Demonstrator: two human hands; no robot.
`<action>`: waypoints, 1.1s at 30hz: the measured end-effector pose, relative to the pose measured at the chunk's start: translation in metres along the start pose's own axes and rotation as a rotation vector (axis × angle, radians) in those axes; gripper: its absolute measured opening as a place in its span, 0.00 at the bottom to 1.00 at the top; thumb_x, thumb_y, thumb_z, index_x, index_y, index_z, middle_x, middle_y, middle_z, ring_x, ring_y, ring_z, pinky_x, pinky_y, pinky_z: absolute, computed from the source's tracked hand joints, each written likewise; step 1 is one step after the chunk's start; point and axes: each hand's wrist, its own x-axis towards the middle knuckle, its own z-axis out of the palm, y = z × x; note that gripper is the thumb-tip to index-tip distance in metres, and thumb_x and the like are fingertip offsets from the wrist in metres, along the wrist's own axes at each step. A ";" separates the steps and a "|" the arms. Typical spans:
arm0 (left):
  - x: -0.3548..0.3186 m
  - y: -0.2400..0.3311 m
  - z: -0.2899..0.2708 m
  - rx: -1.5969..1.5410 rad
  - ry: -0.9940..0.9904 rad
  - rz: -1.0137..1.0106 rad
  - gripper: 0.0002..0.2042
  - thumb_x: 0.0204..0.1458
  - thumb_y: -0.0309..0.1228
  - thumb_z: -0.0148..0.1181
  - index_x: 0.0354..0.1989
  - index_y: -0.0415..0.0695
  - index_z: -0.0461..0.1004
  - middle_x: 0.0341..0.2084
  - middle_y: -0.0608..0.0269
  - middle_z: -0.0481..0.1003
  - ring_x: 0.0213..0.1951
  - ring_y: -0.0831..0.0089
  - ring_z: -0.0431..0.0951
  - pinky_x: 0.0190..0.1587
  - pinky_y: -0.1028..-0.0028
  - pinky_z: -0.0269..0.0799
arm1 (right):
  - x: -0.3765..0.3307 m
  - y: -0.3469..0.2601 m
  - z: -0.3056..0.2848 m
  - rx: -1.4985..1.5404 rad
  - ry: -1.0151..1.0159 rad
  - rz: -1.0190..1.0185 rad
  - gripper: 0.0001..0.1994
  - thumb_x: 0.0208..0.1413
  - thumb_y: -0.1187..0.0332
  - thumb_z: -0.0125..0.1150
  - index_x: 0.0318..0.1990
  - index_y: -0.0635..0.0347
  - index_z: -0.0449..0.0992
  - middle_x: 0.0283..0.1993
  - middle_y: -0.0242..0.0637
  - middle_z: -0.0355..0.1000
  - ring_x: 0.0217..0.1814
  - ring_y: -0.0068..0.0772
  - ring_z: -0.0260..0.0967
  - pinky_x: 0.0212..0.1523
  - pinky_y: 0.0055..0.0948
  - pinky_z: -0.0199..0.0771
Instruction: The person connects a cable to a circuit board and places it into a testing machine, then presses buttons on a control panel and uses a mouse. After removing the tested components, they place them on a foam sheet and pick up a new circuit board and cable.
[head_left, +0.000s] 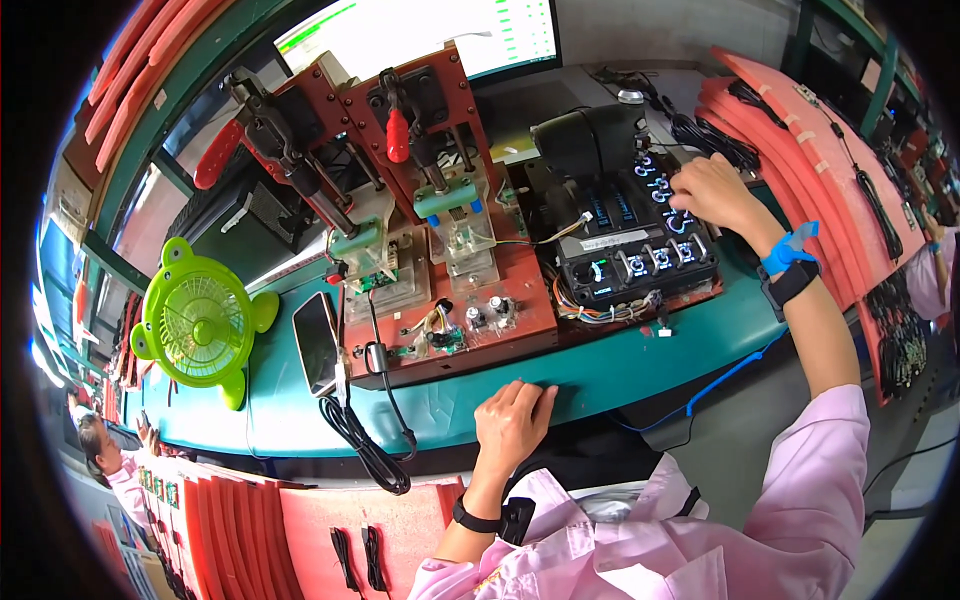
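Observation:
My right hand (714, 192) reaches over a black control panel (610, 245) with lit knobs and switches. Its curled fingertips are at a knob (678, 221) in the panel's right-hand column, and they partly cover it. A blue wrist strap (790, 250) and a black band circle that wrist. My left hand (512, 420) rests loosely curled at the front edge of the green table (450, 400), with nothing seen in it. Just beyond it stands a red test fixture (520, 320) with two toggle clamps. One red clamp handle (398, 135) hangs near the middle.
A green frog-shaped fan (200, 320) and a phone (316, 345) stand left of the fixture. A coiled black cable (365, 445) hangs over the front edge. Behind is a lit monitor (500, 40). Pink foam sheets (790, 170) with cables lie right. Another person (120, 475) is far left.

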 end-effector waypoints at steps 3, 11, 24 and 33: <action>0.000 0.000 0.000 -0.010 0.016 0.000 0.11 0.40 0.26 0.62 0.14 0.42 0.65 0.10 0.61 0.63 0.14 0.62 0.65 0.16 0.69 0.58 | 0.002 -0.004 0.003 -0.031 -0.105 0.188 0.08 0.42 0.66 0.58 0.23 0.60 0.70 0.22 0.43 0.67 0.30 0.48 0.65 0.34 0.41 0.60; 0.000 0.000 -0.002 -0.005 -0.010 -0.005 0.10 0.39 0.26 0.62 0.14 0.42 0.66 0.11 0.60 0.64 0.15 0.62 0.66 0.16 0.69 0.59 | -0.008 0.008 0.021 0.095 0.029 0.027 0.07 0.42 0.68 0.57 0.28 0.59 0.70 0.25 0.41 0.68 0.30 0.46 0.65 0.31 0.41 0.61; 0.001 0.001 -0.002 0.026 0.001 0.014 0.10 0.39 0.26 0.62 0.14 0.42 0.65 0.12 0.61 0.64 0.15 0.63 0.67 0.16 0.69 0.60 | 0.008 0.014 0.038 0.605 0.159 0.057 0.09 0.41 0.72 0.57 0.34 0.59 0.73 0.24 0.36 0.68 0.27 0.34 0.65 0.31 0.31 0.63; 0.000 0.002 -0.001 0.005 -0.002 -0.007 0.10 0.39 0.26 0.62 0.14 0.42 0.66 0.11 0.61 0.64 0.15 0.63 0.66 0.16 0.69 0.60 | 0.030 0.044 0.048 0.979 -0.070 0.222 0.07 0.45 0.70 0.58 0.29 0.66 0.74 0.21 0.29 0.66 0.24 0.17 0.59 0.25 0.20 0.58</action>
